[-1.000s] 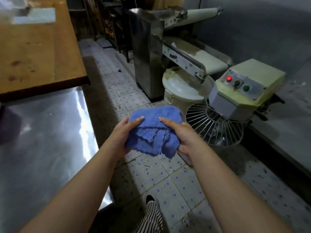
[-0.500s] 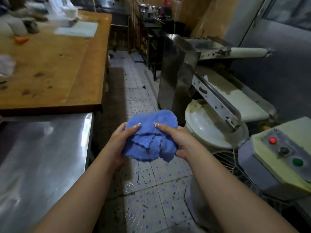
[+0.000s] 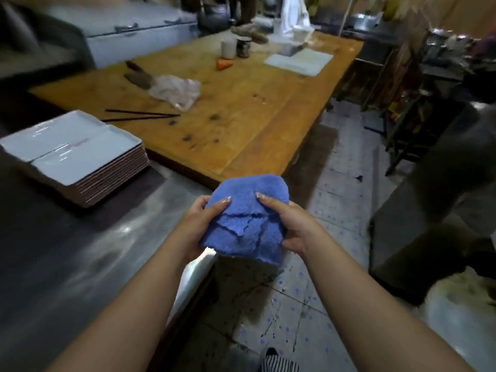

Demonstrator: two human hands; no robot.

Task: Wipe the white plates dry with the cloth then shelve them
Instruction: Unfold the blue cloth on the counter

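Observation:
A folded blue cloth [image 3: 247,216] is held in front of me at chest height, over the edge of the steel counter. My left hand [image 3: 197,224] grips its left side with the thumb on top. My right hand [image 3: 288,224] grips its right side the same way. A stack of several white rectangular plates [image 3: 77,154] with dark rims sits on the steel counter [image 3: 80,251] at the left, well away from both hands.
Behind the counter stands a wooden table [image 3: 241,108] with chopsticks [image 3: 142,115], a crumpled plastic bag [image 3: 177,91], a carrot [image 3: 224,64], jars and a white cutting board [image 3: 299,61]. Tiled floor [image 3: 335,210] runs along the right, with dark machinery at the far right.
The view has swung left from the mixer and floor to the counter and table; the plate stack has come into sight. Both hands keep the same hold on the cloth.

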